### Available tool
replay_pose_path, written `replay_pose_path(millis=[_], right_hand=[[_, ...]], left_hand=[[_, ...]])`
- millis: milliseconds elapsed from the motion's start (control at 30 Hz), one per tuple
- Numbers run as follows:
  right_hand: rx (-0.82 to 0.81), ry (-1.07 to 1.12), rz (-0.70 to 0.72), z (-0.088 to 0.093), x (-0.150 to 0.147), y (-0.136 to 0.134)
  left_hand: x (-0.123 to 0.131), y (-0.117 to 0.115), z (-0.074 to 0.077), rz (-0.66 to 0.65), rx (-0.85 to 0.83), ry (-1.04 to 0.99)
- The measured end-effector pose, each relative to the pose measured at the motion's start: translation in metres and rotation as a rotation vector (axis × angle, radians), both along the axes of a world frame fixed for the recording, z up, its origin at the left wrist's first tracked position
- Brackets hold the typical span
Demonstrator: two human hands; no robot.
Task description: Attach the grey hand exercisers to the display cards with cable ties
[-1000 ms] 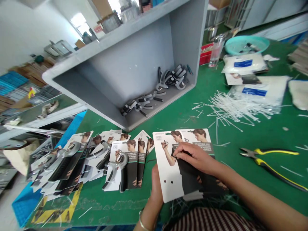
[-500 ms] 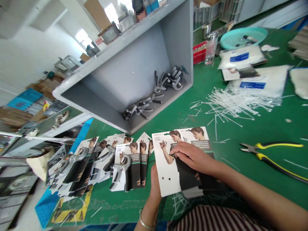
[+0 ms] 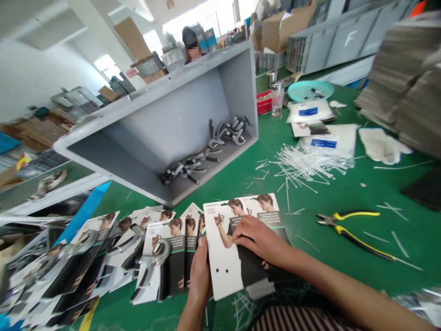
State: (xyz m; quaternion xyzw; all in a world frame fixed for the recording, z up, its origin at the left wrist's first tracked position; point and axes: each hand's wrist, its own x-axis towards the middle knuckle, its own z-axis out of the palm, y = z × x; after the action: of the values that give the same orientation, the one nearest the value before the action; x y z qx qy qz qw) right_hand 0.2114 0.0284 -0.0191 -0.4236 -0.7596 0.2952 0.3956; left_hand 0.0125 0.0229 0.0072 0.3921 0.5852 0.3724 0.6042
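Letter "F" [image 3: 349, 39] on grey crate [image 3: 330, 46]; pkg card [image 3: 225, 257] print too blurred to read.

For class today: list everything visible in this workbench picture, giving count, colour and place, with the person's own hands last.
plastic crate: one, grey, far side of the green bench
hand grip exercisers: several, grey and black, inside the crate
printed cards: several, white and black, fanned at the bench's left
cable ties: many, white, right of the crate
pliers: one pair, yellow and black, right of the hands
basin: one, teal, far end of the bench
bags: two, white, blue labels, behind the ties
left hand: one, holding a white card by its edge
right hand: one, resting on that card
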Motion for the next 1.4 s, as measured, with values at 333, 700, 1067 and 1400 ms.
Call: replay_pose_path(millis=[333, 700, 1067, 1400], right_hand=[[-0.383, 0.333, -0.331, 0.006, 0.058, -0.020], [-0.446, -0.699, -0.672, -0.023, 0.137, 0.046], [-0.463, -0.443, -0.577, -0.010, 0.167, 0.019], [-0.515, 0.141, -0.454, 0.020, 0.151, 0.010]], left_hand=[[0.007, 0.007, -0.002, -0.088, -0.138, -0.185], [0.022, 0.019, -0.010, -0.238, -0.067, -0.175], [-0.017, -0.019, -0.031, -0.079, -0.096, -0.099], [-0.039, 0.046, 0.001, -0.374, -0.001, 0.034]])
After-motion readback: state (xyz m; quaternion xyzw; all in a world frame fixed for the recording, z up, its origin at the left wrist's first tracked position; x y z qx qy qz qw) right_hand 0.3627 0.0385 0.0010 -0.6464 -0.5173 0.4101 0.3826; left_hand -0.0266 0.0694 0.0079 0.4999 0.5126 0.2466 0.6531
